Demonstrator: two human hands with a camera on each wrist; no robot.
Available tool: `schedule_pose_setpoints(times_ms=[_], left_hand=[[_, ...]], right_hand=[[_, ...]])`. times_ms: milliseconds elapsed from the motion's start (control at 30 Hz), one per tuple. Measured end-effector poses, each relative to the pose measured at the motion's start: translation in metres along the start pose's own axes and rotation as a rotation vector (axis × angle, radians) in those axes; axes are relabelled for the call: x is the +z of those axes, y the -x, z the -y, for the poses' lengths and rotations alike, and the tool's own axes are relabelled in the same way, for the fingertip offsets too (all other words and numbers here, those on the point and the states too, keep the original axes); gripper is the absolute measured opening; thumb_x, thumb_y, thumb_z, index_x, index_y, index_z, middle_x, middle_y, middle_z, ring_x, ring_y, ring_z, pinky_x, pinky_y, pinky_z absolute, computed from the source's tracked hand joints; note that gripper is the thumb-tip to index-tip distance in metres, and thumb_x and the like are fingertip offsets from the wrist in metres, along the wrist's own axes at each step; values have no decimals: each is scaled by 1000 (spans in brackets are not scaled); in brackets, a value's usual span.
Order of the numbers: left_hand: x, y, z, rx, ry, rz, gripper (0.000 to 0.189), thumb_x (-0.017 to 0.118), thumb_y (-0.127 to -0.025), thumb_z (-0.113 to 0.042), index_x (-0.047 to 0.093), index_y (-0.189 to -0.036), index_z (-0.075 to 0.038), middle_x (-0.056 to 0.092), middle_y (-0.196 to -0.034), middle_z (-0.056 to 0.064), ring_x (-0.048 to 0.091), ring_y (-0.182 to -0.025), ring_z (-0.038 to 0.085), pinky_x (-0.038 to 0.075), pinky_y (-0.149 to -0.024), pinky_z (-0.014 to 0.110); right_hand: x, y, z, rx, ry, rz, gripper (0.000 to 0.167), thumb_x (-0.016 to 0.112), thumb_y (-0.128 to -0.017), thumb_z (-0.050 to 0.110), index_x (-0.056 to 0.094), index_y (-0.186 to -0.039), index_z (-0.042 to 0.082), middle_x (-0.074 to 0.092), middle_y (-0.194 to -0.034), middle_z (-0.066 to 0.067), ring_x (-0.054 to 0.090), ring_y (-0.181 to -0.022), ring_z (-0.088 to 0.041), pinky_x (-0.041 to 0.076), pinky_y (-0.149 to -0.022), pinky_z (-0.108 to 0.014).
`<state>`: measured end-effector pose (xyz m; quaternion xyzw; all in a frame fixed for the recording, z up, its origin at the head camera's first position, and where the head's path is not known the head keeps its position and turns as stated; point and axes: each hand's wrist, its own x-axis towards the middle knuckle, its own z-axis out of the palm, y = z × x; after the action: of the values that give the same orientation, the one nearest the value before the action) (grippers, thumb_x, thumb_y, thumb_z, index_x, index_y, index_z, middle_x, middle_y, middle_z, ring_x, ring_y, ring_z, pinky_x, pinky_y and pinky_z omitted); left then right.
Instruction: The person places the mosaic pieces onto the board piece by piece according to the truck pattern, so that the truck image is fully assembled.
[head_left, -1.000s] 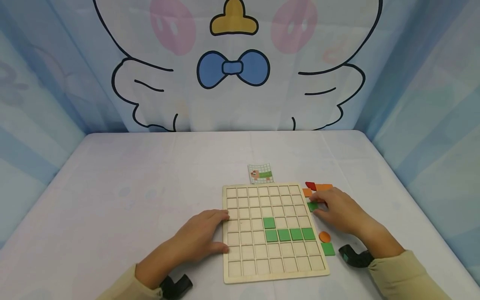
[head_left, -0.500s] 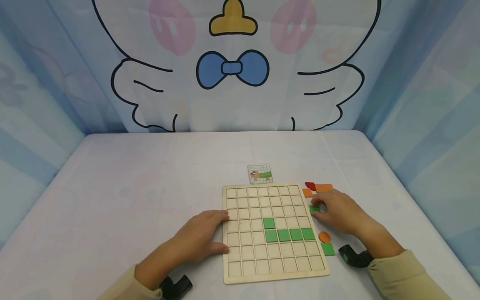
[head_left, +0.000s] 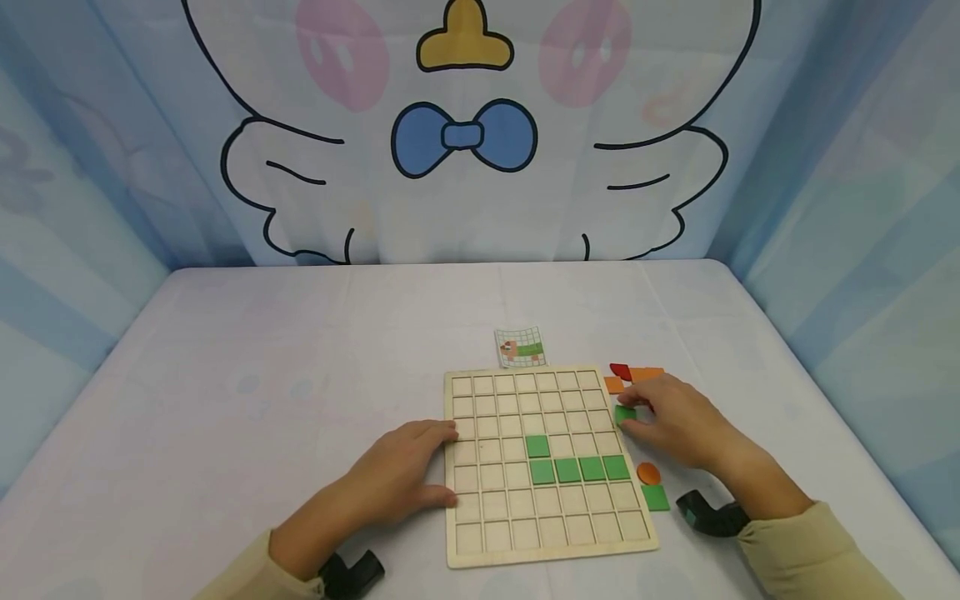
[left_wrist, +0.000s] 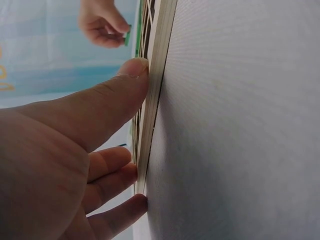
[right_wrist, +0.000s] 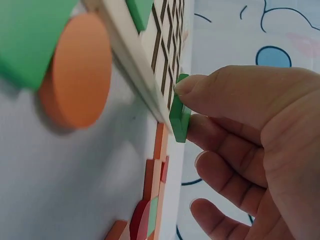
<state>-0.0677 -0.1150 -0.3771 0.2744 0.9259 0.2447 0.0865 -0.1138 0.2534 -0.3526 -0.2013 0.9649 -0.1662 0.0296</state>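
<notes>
A wooden grid board (head_left: 498, 560) lies on the table with several green square tiles (head_left: 567, 471) set in its cells. My left hand (head_left: 397, 473) rests at the board's left edge, thumb and fingertips touching it; in the left wrist view the thumb (left_wrist: 107, 102) lies against that edge. With thumb and fingertips, my right hand (head_left: 686, 421) pinches a green square tile (head_left: 624, 414) by the board's right edge. The right wrist view shows this tile (right_wrist: 180, 112) tilted, held off the table. Some of its face is hidden by the fingers.
A picture card (head_left: 521, 347) lies behind the board. Right of the board are a red piece (head_left: 620, 372), orange pieces (head_left: 614, 385), an orange disc (head_left: 648, 474) and a loose green tile (head_left: 656, 498). A printed curtain (head_left: 465, 200) hangs behind the table.
The right hand has shifted the pinched green tile a little toward me, then slightly back and to the left. The left hand and the tiles on the board have not moved.
</notes>
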Motion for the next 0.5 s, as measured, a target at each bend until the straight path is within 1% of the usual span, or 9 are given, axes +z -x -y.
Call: schedule_pose_setpoints(times_ms=[67, 200, 300, 500], left_hand=[[0, 0, 0, 1, 0, 0, 69, 85, -80, -34, 56, -133, 0, 54, -142, 13, 49, -132, 35, 41, -107, 51], [0, 0, 0, -2, 6, -2, 69, 86, -80, -33, 56, -133, 0, 54, -141, 14, 49, -131, 35, 41, -107, 51], [0, -1, 0, -5, 8, -2, 69, 86, -79, -33, 56, -133, 0, 55, -141, 14, 49, -131, 36, 41, -107, 51], [0, 0, 0, -10, 5, -1, 70, 86, -79, -33, 56, -133, 0, 54, -141, 14, 49, -131, 36, 40, -107, 51]], right_hand=[[0, 0, 4, -13, -6, -2, 23, 79, -85, 16, 72, -105, 5, 68, -101, -2, 59, -96, -26, 51, -86, -49], [0, 0, 11, -35, -14, 1, 21, 79, -86, 16, 71, -104, 8, 66, -100, 0, 59, -99, -26, 52, -86, -48], [1, 0, 17, -52, -5, 5, 20, 79, -86, 16, 71, -103, 10, 66, -100, 1, 59, -98, -25, 53, -84, -46], [7, -3, 29, -91, 19, 39, 20, 79, -86, 19, 72, -103, 9, 65, -98, 3, 57, -93, -21, 52, -80, -41]])
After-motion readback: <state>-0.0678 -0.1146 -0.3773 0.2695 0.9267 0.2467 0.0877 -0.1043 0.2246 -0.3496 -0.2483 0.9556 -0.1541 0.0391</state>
